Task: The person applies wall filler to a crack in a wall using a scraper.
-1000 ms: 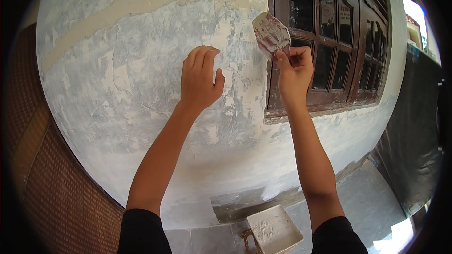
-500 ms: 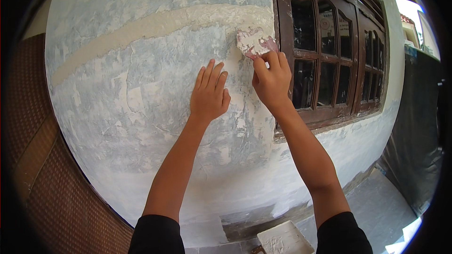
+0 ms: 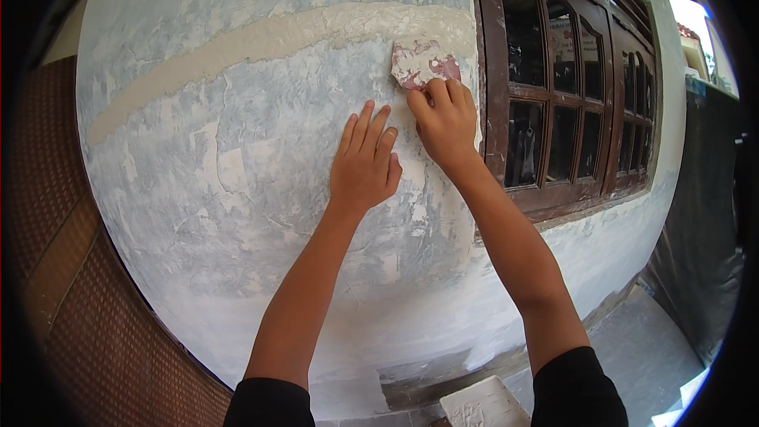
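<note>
My right hand [image 3: 445,122] is closed around a putty knife, its fingers pinching the lower edge. The broad reddish blade [image 3: 423,63] is smeared with off-white putty and lies against the wall, just left of the window frame. My left hand [image 3: 364,162] rests on the wall lower and to the left, fingers stretched out, with a ring on one finger. The wall [image 3: 277,229] is patchy grey and white. Across its upper part, a curved beige band of putty [image 3: 261,35] runs to the window frame, just above the blade.
A dark brown wooden window [image 3: 545,99] with small panes fills the upper right. Below, on the floor, stands a white tray [image 3: 484,405] with putty, partly cut off. A brown woven panel [image 3: 118,332] borders the left; a dark sheet [image 3: 696,213] hangs at the right.
The right hand and putty knife have shifted a little left, away from the window frame. The view has moved slightly; the left hand stays at about the same spot on the wall.
</note>
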`<control>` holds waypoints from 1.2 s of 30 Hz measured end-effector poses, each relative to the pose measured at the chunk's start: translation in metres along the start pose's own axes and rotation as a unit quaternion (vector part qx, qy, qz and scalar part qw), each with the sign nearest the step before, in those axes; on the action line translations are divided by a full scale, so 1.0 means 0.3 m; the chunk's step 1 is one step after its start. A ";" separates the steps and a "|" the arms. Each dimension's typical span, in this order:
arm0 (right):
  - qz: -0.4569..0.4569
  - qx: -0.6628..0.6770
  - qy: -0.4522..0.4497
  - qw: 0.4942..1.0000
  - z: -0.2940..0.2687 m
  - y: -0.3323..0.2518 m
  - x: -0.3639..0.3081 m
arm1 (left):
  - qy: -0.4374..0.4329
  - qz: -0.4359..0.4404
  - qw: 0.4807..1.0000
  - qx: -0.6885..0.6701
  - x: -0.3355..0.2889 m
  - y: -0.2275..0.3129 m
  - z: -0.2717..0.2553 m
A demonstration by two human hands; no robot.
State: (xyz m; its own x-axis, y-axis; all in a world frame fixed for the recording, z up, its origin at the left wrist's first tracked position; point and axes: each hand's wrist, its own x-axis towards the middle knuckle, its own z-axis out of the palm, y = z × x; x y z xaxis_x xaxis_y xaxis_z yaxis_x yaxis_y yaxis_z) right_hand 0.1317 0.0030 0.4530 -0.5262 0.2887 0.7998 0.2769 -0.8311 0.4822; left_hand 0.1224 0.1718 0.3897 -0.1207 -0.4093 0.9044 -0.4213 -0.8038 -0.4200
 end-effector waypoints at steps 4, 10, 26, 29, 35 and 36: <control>-0.011 -0.004 -0.031 0.999 0.017 -0.001 -0.024 | 0.010 0.004 1.000 -0.006 0.003 0.003 0.004; -0.014 0.007 -0.051 0.999 0.013 -0.028 -0.062 | 0.016 0.004 1.000 -0.009 0.001 -0.001 0.009; 0.578 0.417 0.133 0.689 -0.164 0.081 -0.065 | 0.028 0.009 0.999 -0.012 -0.010 -0.007 0.020; 0.618 0.513 0.148 0.577 -0.159 0.096 -0.057 | 0.030 0.013 0.999 -0.011 -0.011 -0.008 0.017; 0.658 0.610 0.172 0.406 -0.076 0.044 0.018 | 0.028 0.012 0.999 -0.013 -0.012 -0.012 0.015; 0.664 0.604 0.169 0.406 -0.064 0.035 0.028 | 0.028 0.013 0.999 -0.013 -0.012 -0.011 0.013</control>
State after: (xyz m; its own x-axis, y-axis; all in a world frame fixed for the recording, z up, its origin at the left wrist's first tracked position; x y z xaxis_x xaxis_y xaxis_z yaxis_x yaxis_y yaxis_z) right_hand 0.1148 -0.0123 0.4580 0.7098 -0.2842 0.6445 0.5813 0.7531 -0.3081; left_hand 0.1279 0.1742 0.3876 -0.1812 -0.4043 0.8965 -0.4401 -0.7819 -0.4415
